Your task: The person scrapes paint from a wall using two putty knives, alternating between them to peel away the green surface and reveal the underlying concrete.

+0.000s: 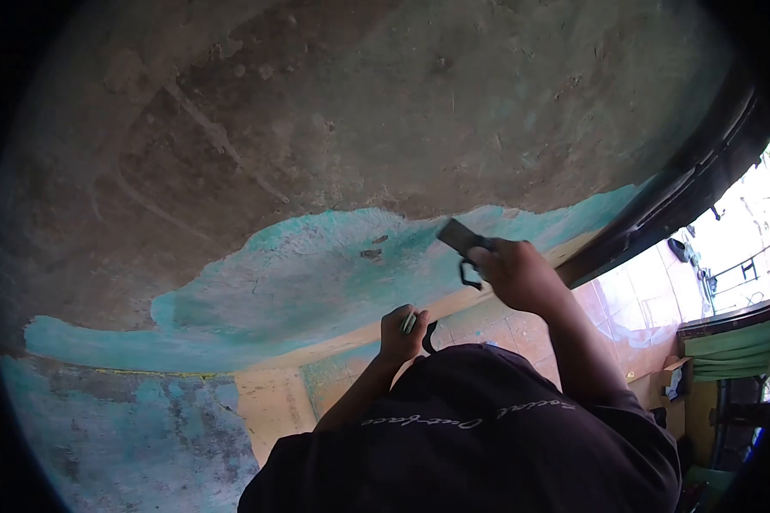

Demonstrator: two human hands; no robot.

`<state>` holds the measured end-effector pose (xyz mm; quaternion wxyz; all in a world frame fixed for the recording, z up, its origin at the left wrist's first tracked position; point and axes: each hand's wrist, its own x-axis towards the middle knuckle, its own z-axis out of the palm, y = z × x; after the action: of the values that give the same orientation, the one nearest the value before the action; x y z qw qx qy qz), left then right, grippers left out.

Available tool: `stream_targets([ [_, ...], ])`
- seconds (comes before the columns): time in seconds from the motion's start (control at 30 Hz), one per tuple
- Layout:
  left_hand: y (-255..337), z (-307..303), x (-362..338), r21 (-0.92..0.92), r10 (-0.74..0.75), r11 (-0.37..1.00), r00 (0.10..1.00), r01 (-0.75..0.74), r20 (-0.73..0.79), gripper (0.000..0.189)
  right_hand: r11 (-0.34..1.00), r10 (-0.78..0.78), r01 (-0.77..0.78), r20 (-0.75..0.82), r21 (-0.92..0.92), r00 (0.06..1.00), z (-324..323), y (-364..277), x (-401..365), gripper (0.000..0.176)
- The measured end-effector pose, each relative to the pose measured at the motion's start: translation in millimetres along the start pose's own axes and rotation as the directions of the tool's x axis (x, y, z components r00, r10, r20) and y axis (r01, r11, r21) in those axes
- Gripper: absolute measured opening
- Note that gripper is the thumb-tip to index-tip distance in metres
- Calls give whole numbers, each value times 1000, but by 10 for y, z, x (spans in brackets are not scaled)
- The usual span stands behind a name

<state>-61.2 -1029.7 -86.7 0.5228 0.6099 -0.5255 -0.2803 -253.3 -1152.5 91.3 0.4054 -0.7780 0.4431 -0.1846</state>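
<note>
My right hand (518, 274) is raised to the wall and grips a scraper (459, 237). Its flat blade rests against the turquoise paint (316, 274), just under the edge of the bare grey-brown plaster (334, 111). My left hand (400, 335) is lower and closer to my chest, closed around a small tool (411, 322) with a dark curved part hanging beside it. It does not touch the wall. My dark shirt (479, 436) fills the bottom of the view.
A dark door or window frame (684, 188) runs along the right. Beyond it are a pink tiled floor (642, 299), a cardboard box (672, 376) and green cloth (731, 350). A yellowish band (269, 402) crosses the lower wall.
</note>
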Motion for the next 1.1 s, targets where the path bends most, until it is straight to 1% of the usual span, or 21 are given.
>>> stream_targets([
  [0.03, 11, -21, -24, 16, -15, 1000, 1000, 15, 16, 24, 1000, 10, -10, 13, -20, 1000, 72, -77, 30, 37],
  [0.07, 25, -28, -21, 31, -24, 999, 999, 23, 30, 25, 993, -119, 118, -30, -24, 992, 151, -127, 33, 37],
  [0.1, 44, -24, 4, 23, -1, 1000, 1000, 0, 28, 25, 989, -145, 145, 3, -12, 989, 220, -140, 54, 35],
  [0.17, 71, -50, 6, 12, 36, 999, 999, -36, 29, 25, 968, -234, 236, -37, 80, 972, 363, -135, 60, 33],
  [0.2, 30, -69, -1, 5, 34, 999, 999, -34, 20, 25, 954, -164, 158, 4, 254, 986, 415, -98, 44, 33],
  [0.27, -88, -70, 1, -21, 33, 999, 999, -33, -2, 25, 832, -51, -23, 117, 555, 992, 484, 17, -1, 34],
  [0.37, -22, -72, -7, -159, 61, 986, 998, -56, 29, 23, 654, 98, -239, 234, 718, 967, 683, 196, -121, 35],
  [0.47, 5, -112, -63, -102, 162, 983, 982, -152, 100, 20, 582, 113, -212, 180, 785, 977, 941, 276, -243, 35],
  [0.57, 78, -153, -131, -224, -27, 973, 988, 60, 150, 19, 527, 128, -170, 120, 832, 984, 1012, 165, -263, 33],
  [0.6, 40, -187, -147, -151, -18, 988, 988, 41, 152, 18, 513, 136, -150, 93, 845, 986, 983, 43, -199, 32],
  [0.63, -3, -205, -167, -147, -17, 988, 987, 41, 163, 18, 497, 150, -130, 63, 858, 987, 946, -89, -141, 32],
  [0.67, -44, -212, -176, -144, -14, 989, 985, 40, 174, 18, 458, 143, -128, 69, 880, 987, 886, -244, -73, 35],
  [0.7, -64, -217, -177, -142, -8, 989, 983, 35, 183, 18, 433, 133, -128, 77, 892, 988, 919, -217, -90, 34],
  [0.73, -58, -228, -163, -144, 33, 990, 985, -9, 168, 19, 409, 117, -124, 83, 904, 990, 969, -174, -85, 33],
  [0.77, -72, -260, -162, -142, 32, 990, 985, -8, 169, 19, 385, 97, -118, 87, 915, 991, 1000, -154, -84, 33],
  [0.8, -92, -293, -168, -141, 32, 990, 986, -8, 166, 19, 412, 149, -132, 76, 901, 986, 1016, -140, -144, 33],
  [0.9, -115, -363, -150, -175, 38, 984, 993, -18, 114, 21, 385, 148, -162, 112, 909, 983, 1093, -22, -260, 34],
  [0.93, -118, -382, -161, -192, 38, 981, 995, -19, 91, 21, 414, 160, -140, 79, 899, 984, 1078, -59, -237, 35],
  [1.03, -171, -479, -213, -63, -87, 993, 984, 98, 156, 22, 248, 125, -117, 88, 962, 988, 929, -215, -89, 37],
  [1.07, -155, -478, -216, -62, -19, 998, 989, 29, 148, 22, 307, 144, -98, 56, 947, 988, 952, -219, -77, 38],
  [1.1, -117, -491, -203, -71, -12, 997, 989, 23, 150, 22, 307, 168, -115, 65, 945, 984, 949, -212, -95, 38],
])
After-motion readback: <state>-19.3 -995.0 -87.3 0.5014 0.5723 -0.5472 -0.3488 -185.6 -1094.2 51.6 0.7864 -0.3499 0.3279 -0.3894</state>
